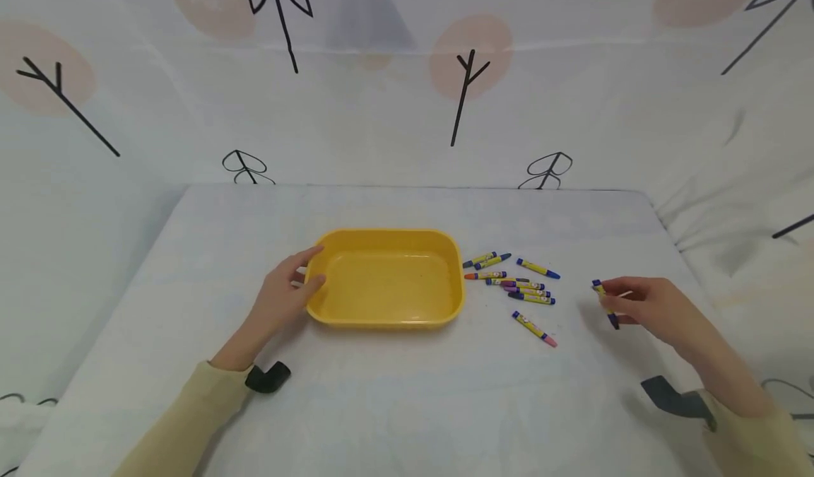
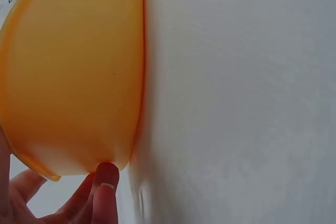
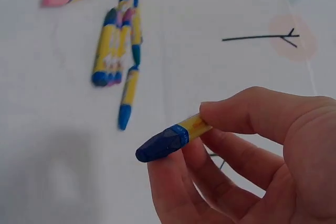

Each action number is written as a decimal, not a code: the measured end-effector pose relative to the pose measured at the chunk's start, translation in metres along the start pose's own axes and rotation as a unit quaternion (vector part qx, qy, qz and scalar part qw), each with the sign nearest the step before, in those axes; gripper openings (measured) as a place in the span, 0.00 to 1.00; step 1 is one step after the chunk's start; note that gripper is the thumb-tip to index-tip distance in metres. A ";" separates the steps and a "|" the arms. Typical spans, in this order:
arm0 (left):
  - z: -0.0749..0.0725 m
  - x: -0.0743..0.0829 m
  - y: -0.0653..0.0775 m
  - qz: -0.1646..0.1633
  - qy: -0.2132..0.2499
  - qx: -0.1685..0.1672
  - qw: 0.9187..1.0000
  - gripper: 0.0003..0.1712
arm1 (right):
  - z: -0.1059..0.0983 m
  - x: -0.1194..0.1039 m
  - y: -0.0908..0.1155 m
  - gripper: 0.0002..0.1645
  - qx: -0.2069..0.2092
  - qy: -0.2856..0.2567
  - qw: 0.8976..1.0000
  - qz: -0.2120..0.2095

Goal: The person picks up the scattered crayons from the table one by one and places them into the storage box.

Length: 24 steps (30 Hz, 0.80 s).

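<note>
A yellow plastic tray [image 1: 384,321] with rounded corners stands on the white-covered table. At its left end my left hand [image 1: 289,286] grips the rim; in the left wrist view, fingertips [image 2: 107,174] meet the outside of the tray wall [image 2: 79,77]. Off to the right, my right hand [image 1: 655,311] holds a dark blue crayon [image 3: 163,144] with a yellow wrapper between thumb and fingers, above the table. Between the tray and that hand lie several crayons [image 1: 531,298] in a loose cluster. A pink crayon [image 1: 534,328] lies nearer the front, and a blue one [image 1: 538,268] farther back.
White cloth [image 1: 407,406] covers the tabletop. Behind it hangs a white fabric backdrop [image 1: 381,124] printed with black twigs and pale pink spots. The crayons closest to the tray, such as an orange one [image 1: 486,275], lie right by its right edge.
</note>
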<state>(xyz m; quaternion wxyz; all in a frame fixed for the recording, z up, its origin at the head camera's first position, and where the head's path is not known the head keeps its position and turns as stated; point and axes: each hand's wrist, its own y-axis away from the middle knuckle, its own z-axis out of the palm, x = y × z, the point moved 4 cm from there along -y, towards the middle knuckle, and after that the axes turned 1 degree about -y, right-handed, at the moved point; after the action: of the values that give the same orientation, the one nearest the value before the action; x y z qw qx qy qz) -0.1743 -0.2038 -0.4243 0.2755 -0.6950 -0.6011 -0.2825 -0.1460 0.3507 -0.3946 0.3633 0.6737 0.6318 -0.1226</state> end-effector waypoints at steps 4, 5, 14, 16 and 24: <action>0.000 0.002 0.001 0.006 -0.019 -0.002 1.000 0.31 | 0.002 -0.035 -0.005 0.31 -0.019 -0.054 0.997 -0.047; 0.001 0.002 0.001 0.006 -0.023 -0.004 1.000 0.31 | 0.003 -0.044 -0.006 0.32 -0.026 -0.066 0.996 -0.057; 0.002 0.008 0.001 -0.006 -0.024 -0.018 1.000 0.32 | 0.035 -0.114 -0.041 0.32 -0.096 -0.130 0.981 -0.106; 0.002 0.008 0.001 -0.007 -0.027 -0.019 0.999 0.32 | 0.048 -0.129 -0.052 0.32 -0.114 -0.144 0.976 -0.113; -0.001 0.004 0.003 -0.013 -0.033 -0.020 0.999 0.32 | 0.099 -0.189 -0.090 0.26 -0.195 -0.216 0.948 -0.129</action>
<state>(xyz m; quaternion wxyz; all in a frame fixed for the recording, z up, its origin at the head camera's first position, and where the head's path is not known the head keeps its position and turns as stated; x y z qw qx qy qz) -0.1711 -0.2017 -0.4208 0.2375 -0.7016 -0.6129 -0.2749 -0.2341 0.1377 -0.3767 0.5966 0.4597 0.6312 -0.1853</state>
